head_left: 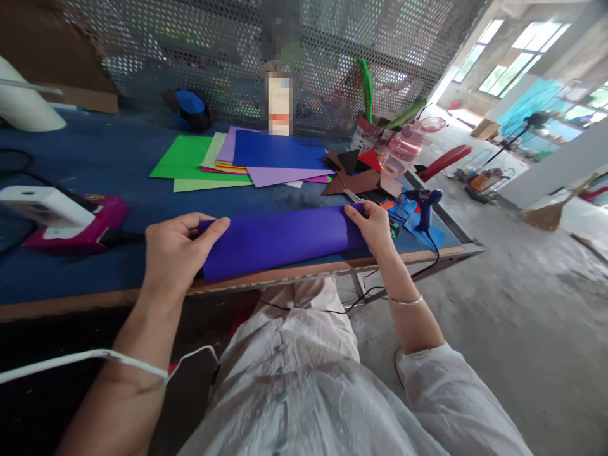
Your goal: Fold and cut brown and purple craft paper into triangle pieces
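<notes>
Narrow lane behind the purple sheet [285,237], roomier on the left, crowded on the right.
Bare surface [130,149] runs between that sheet and the coloured sheets [280,149], tightening toward the right hand [373,221] and widening left of the pile. A magenta block [113,209] bars the way beside the left hand [175,250]; brown pieces [361,182], a glue gun [425,206] and a pink bottle [403,147] clutter the right end. A perforated panel [204,69] closes the back.

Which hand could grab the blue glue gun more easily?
Probably the right hand: the blue glue gun is close beside it, while the left hand is at the other end of the purple sheet. Both hands hold the sheet, though.
</notes>
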Motion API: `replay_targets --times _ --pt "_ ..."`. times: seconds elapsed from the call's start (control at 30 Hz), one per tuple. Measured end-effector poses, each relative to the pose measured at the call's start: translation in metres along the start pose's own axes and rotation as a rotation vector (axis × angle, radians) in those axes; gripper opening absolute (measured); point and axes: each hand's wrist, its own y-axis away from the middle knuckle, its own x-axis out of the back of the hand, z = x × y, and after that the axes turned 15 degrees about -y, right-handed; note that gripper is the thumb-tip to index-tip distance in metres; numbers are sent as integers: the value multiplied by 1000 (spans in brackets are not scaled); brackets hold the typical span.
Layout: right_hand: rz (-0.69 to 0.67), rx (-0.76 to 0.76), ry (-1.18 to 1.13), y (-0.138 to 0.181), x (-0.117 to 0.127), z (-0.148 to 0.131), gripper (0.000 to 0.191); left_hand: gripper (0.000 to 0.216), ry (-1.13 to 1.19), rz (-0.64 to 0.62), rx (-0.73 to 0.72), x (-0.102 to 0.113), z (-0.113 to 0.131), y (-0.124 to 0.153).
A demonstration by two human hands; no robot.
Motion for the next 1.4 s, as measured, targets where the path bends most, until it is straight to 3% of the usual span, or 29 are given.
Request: replay_targets --times 0.23,0.4,0.6,0.97,1.07,1.23,1.3,1.4 --pt "58 93 -87 12 -2 -13 43 25 66 110 -50 1 -3 3" --pt "58 128 -74 16 -1 -17 39 25 121 184 21 1 7 5" --pt "50 126 -105 16 -2 -17 39 28 197 182 82 3 14 6" --pt "50 125 -148 16 -1 -13 44 26 203 215 16 -3 1 -1" --pt "66 200 -195 20 0 -13 40 19 214 307 -92 -2 -2 -1" --pt "105 484 -190 27 2 -19 36 6 291 481 -383 4 6 2" --pt "110 532 -192 30 2 -22 36 4 292 495 -372 6 11 4" --pt "126 492 -139 32 1 -25 34 10 275 452 -233 8 15 7"
